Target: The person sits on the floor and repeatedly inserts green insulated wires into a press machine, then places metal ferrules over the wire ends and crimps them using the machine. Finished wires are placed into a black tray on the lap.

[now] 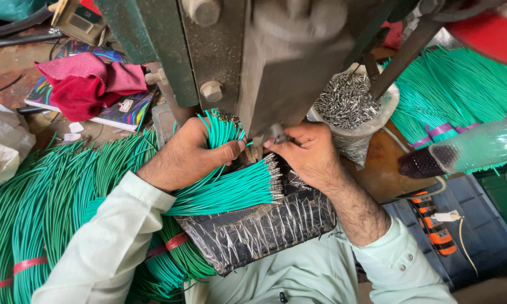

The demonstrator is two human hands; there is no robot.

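Red cloth (pixel 90 84) on colourful book (pixel 124 110), upper left. White bag (pixel 3 143) at left edge. Clear bag of small metal pieces (pixel 346 104) right of machine. Plastic bottle (pixel 467 149) far right. Orange tool (pixel 434 225) below.

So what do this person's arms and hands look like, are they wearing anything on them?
Both hands are bare: no gloves, rings or watch in view. The left hand comes out of a pale mint shirt sleeve reaching the wrist. The right hand has its sleeve pushed up the forearm, with small buttons at the cuff.
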